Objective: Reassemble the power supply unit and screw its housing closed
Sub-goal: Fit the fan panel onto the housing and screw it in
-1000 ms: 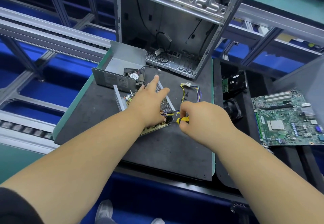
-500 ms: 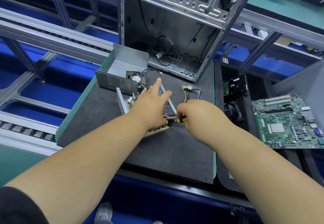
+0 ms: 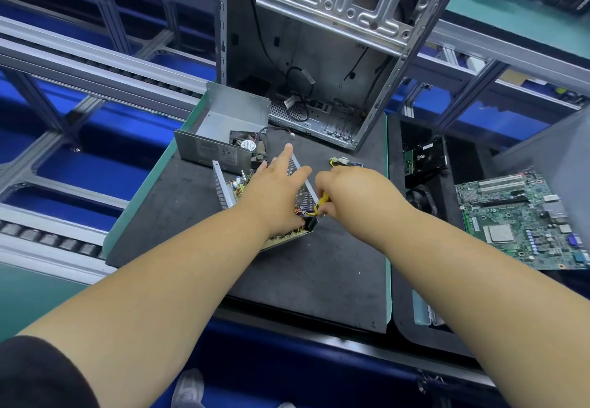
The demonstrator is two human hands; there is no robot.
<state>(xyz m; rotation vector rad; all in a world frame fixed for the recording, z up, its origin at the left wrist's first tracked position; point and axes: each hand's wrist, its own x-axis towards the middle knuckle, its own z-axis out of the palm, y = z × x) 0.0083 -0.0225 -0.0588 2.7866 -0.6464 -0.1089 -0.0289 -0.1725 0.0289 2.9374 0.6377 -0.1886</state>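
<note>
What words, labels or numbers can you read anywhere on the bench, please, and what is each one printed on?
None can be read as text.
Round sticker on the fan: print too small.
Label on the side of the grey housing cover: lines of print, blurred.
Motherboard: markings too small.
Left hand and right hand: nothing written.

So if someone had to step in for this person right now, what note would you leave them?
Left hand: fingers straight, pressing down on the open power supply base with its circuit board, on the black mat.
Right hand: grips a yellow-handled screwdriver at the base's near right corner.
Housing cover, with the fan in it, lies apart behind the base.
Done: board sits in the base.
Left: finish at that corner, fit the cover, screw it closed.
</note>
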